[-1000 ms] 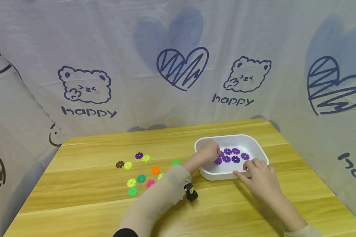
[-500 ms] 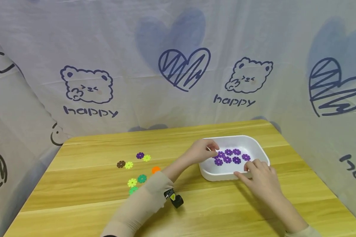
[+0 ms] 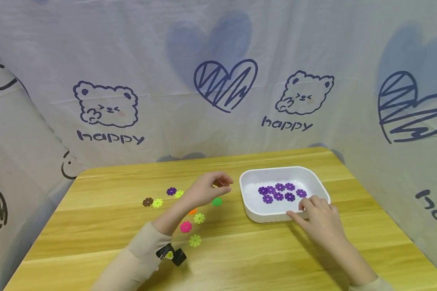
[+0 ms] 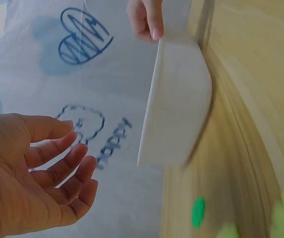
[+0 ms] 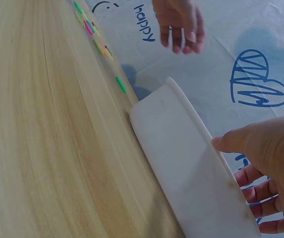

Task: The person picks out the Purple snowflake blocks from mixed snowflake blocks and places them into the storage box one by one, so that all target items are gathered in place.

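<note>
A white plastic tray (image 3: 267, 217) stands on the right side of the table, with several purple snowflake-shaped building discs (image 3: 289, 197) lying on its bottom. My left hand (image 3: 209, 189) hovers over the table just left of the tray; in the left wrist view, its fingers (image 4: 65, 186) are loosely bent with nothing between them. My right hand (image 3: 320, 220) holds the tray's near right rim. In the right wrist view, the thumb (image 5: 226, 141) lies on the rim, with the other fingers across it on the inner side.
Loose discs lie left of the tray: a green disc (image 3: 217, 201), a pink disc (image 3: 185, 226), a brown disc (image 3: 147, 201), a dark purple disc (image 3: 171, 191) and several yellow-green ones (image 3: 194, 241). Printed cloth (image 3: 167, 101) hangs behind the wooden table (image 3: 240, 262).
My left hand has drawn out of the tray and moved left over the table. Another dark purple disc shows at the left of the group in the tray. My right hand has stayed put.
</note>
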Tool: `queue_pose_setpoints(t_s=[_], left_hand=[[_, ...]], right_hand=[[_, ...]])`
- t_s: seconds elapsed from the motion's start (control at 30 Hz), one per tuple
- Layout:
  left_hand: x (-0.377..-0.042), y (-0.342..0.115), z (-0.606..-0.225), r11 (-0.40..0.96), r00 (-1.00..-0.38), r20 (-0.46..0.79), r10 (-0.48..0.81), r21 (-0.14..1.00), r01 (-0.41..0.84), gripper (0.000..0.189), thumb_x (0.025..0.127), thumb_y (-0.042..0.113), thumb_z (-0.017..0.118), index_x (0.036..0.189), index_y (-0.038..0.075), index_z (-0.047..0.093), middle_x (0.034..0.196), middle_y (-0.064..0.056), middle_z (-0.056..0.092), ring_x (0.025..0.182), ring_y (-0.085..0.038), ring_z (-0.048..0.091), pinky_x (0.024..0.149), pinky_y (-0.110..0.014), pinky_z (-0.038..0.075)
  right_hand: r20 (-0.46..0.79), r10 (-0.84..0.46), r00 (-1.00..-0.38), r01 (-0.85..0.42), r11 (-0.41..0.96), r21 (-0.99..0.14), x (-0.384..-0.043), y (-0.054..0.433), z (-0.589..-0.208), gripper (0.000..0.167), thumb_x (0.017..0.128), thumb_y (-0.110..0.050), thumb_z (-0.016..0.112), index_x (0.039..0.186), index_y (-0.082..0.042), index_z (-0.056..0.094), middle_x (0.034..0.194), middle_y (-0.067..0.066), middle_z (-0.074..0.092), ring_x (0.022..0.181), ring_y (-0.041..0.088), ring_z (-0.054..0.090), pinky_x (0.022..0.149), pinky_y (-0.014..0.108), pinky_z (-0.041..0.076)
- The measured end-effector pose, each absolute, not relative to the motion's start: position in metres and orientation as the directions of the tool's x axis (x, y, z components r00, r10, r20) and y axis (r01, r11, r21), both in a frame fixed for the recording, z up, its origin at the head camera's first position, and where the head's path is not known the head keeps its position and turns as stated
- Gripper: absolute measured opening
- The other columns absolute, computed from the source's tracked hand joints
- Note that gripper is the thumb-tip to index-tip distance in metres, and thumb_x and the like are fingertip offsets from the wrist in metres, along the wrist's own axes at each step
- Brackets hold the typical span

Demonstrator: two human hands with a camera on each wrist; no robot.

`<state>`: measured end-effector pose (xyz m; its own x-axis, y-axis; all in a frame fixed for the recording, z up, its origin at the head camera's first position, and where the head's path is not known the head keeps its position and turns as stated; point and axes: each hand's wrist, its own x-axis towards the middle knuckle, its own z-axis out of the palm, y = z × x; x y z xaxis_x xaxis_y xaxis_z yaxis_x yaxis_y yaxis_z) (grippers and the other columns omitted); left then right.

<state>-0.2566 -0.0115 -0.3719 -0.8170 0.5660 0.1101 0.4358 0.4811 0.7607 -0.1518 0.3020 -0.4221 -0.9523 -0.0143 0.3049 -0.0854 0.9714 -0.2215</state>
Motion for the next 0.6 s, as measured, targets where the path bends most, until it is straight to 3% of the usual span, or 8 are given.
queue_pose_setpoints(t_s=[0.23,0.6], left_hand=[[-0.249,-0.059,-0.377,0.517,-0.856,0.091,0.508,0.763,0.388,0.019,0.095,0.024,0.063,0.113,0.019,0.066,0.109,0.0,0.068,0.102,-0.017,0.062,0.085,-0.034,0.054],[-0.272,-0.12,-0.41,0.573,-0.935,0.102,0.34,0.766,0.291,0.021,0.094,0.017,0.064,0.113,0.009,0.066,0.105,-0.01,0.069,0.094,-0.022,0.062,0.077,-0.029,0.052]], right_hand=[[0.309,-0.016,-0.951,-0.089,0.971,-0.222,-0.151,0.302,-0.422,0.043,0.087,-0.052,0.065,0.093,-0.01,0.064,0.097,0.01,0.063,0.094,0.029,0.057,0.087,0.06,0.041],[0.305,-0.019,-0.952,-0.09,0.971,-0.221,-0.152,0.3,-0.421,0.042,0.087,-0.052,0.065,0.093,-0.01,0.064,0.097,0.011,0.063,0.094,0.029,0.056,0.086,0.058,0.041]])
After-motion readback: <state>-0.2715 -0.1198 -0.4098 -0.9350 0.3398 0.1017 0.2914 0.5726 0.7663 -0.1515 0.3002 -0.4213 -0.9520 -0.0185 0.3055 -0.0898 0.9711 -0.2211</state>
